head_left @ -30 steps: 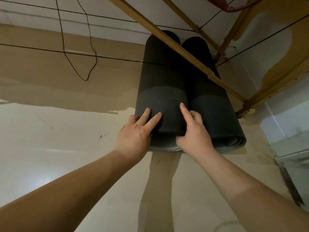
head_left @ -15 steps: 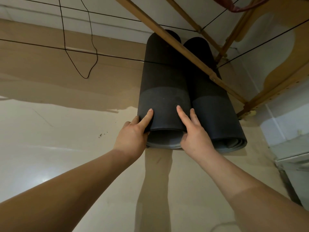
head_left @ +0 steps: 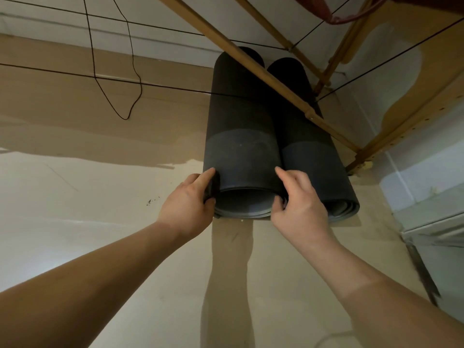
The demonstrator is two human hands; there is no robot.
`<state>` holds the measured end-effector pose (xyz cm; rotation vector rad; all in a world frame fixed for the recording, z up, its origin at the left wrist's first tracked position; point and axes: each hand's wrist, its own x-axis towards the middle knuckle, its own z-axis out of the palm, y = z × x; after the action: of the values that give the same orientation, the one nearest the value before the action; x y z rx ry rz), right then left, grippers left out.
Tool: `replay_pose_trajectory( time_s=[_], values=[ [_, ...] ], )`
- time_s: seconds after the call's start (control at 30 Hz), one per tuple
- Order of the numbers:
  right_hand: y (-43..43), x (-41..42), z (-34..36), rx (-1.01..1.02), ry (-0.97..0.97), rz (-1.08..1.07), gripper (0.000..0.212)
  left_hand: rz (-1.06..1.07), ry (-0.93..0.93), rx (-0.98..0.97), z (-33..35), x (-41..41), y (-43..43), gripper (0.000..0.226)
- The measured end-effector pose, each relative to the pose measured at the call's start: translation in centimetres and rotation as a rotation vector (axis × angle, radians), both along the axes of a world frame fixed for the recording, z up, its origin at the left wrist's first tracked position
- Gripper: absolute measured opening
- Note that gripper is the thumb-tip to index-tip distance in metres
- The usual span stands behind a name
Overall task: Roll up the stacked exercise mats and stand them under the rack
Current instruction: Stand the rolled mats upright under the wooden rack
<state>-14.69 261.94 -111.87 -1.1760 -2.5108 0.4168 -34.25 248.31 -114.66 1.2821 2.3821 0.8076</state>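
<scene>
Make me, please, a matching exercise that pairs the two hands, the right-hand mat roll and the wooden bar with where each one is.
Column one:
1. left hand
2. right hand
3. right roll
4. wooden bar

Column two:
A. runs slantwise across both rolls
B. holds the right edge of the left roll
C. stands beside the left roll, on its right
D. holds the left edge of the left roll

Pairs: 1-D, 2-B, 3-C, 4-A

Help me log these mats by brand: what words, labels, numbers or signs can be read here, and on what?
None: no word, label, brand or number shows.
Plain dark surface: left mat, gripped at its rim by left hand and right hand.
Plain too: right mat.
Unmarked: wooden rack.
</scene>
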Motion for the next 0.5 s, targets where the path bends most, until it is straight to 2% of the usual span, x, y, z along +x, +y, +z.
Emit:
replay_pose_trajectory(
  time_s=[0.07,0.13,0.2,0.3,0.5],
  values=[
    [-1.2,-1.2,1.3,0.145,0.016,0.071,0.051,0.017,-0.048,-0.001,0.7,-0.1,-0.5,0.065],
    [-3.4,-3.0,2.4,0.164,0.035,0.139,0.034,0.056,-0.132,-0.012,1.4,-0.7,-2.1,0.065],
    [-6.0,-5.2,3.3,0.010,-0.019,0.184,0.021,0.093,-0.174,-0.055,2.1,-2.1,-4.6,0.064],
    [-9.7,-9.1,4.4,-0.223,-0.219,0.291,0.022,0.198,-0.174,-0.132,4.1,-5.2,-10.0,0.058],
    [-21.3,-18.2,5.9,-0.370,-0.337,0.607,0.023,0.457,-0.252,-0.183,7.0,-7.1,-28.2,0.053]
  ],
)
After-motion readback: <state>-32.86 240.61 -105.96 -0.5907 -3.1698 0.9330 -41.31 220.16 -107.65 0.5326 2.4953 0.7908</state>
